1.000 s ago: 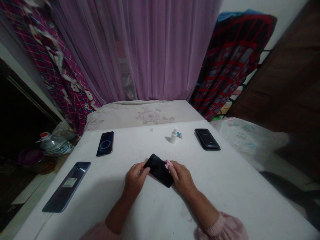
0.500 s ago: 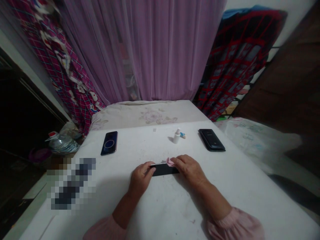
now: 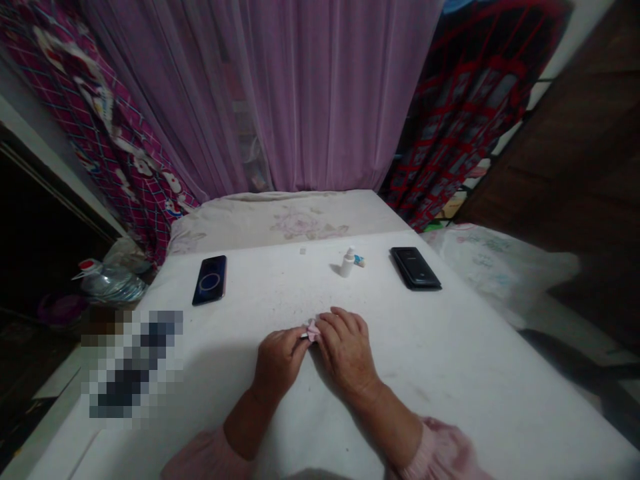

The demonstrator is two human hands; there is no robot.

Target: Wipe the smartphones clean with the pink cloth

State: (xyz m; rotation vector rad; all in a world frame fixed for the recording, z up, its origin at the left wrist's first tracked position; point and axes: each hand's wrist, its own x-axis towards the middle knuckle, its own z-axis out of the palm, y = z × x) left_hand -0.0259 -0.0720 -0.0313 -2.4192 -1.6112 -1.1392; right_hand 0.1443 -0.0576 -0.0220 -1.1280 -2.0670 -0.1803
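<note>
A small, crumpled pink cloth sits bunched between the 2 hands, its folds pressed under the fingers of the right hand. Just beside it, a thin dark sliver shows at the fingertips of the left hand; the hands hide the rest of it.

The left hand and right hand meet on a white table, closed around a pink cloth. Ahead of the left hand lies a black phone; ahead of the right hand stand a small white bottle and a second black phone.
</note>
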